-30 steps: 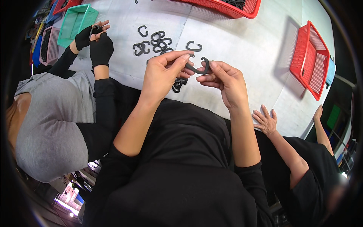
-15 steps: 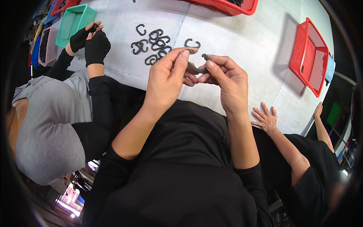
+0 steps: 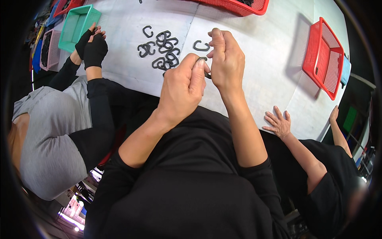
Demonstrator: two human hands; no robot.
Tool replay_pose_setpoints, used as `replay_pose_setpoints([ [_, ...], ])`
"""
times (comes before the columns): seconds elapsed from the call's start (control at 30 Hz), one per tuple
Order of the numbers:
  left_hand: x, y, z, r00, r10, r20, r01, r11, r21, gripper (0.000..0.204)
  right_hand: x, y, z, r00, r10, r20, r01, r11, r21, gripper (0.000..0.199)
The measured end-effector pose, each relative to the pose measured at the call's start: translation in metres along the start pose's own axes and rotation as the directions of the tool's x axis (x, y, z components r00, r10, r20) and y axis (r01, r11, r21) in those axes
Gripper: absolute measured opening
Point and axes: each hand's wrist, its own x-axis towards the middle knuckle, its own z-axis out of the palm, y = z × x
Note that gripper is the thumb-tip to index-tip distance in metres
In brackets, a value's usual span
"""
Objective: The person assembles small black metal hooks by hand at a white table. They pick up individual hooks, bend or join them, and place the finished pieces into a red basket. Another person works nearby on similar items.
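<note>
My left hand (image 3: 181, 89) is closed on a black C-shaped clip (image 3: 203, 58), its thumb pressed over one end. Most of the clip is hidden behind the fingers. Right beside it, my right hand (image 3: 227, 59) is raised slightly farther over the table, thumb laid against the bent fingers; whatever they may hold is hidden. A loose pile of similar black clips (image 3: 164, 47) lies beyond my left hand. One single clip (image 3: 201, 46) rests apart, just left of my right hand.
A white table (image 3: 262, 51) spreads before me. Red baskets stand at the far edge (image 3: 238, 8) and on the right (image 3: 324, 59); a green basket (image 3: 79, 26) is at the left. A co-worker's gloved hands (image 3: 93, 47) are at the left, another person's hand (image 3: 279, 122) at the right.
My right hand has come off the clip's near end and moved up and left, turning its back upward. My left hand keeps the clip and has turned it so less shows.
</note>
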Motion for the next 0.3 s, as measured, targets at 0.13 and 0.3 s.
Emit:
replay_pose_setpoints([
  [0.13, 0.0, 0.004, -0.01, 0.979, -0.186, 0.079, 0.194, 0.973, -0.122, 0.025, 0.007, 0.004, -0.001, 0.986, 0.16, 0.052, -0.162, 0.986, 0.038, 0.052],
  [0.3, -0.002, 0.008, -0.016, 0.964, -0.261, 0.054, 0.267, 0.941, -0.209, 0.026, 0.01, 0.003, -0.022, 0.942, 0.243, 0.233, -0.295, 0.928, 0.227, 0.05],
])
